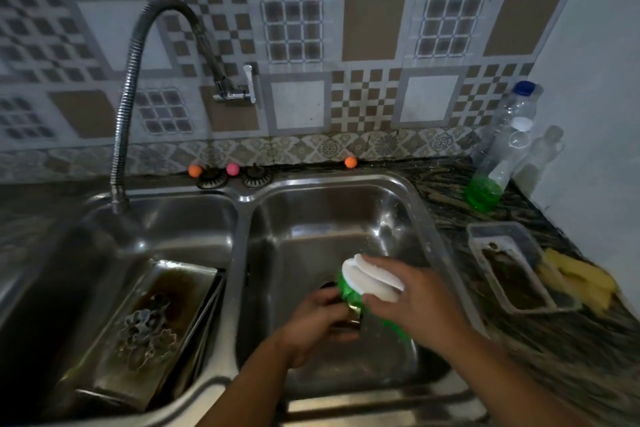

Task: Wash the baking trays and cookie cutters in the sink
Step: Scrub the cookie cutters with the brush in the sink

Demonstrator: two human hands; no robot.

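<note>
Here the left hand closes its fingers around a small metal cookie cutter above the right sink basin, while the right hand grips a green-and-white scrub brush against it. The dirty baking trays lean left of the fingers. Being wet, the cutter could slip toward the drain.

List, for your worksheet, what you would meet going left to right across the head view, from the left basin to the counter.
Dirty baking tray in the left basin → left hand → green-and-white scrub brush in the right hand's grip → clear plastic container → yellow sponge.
</note>
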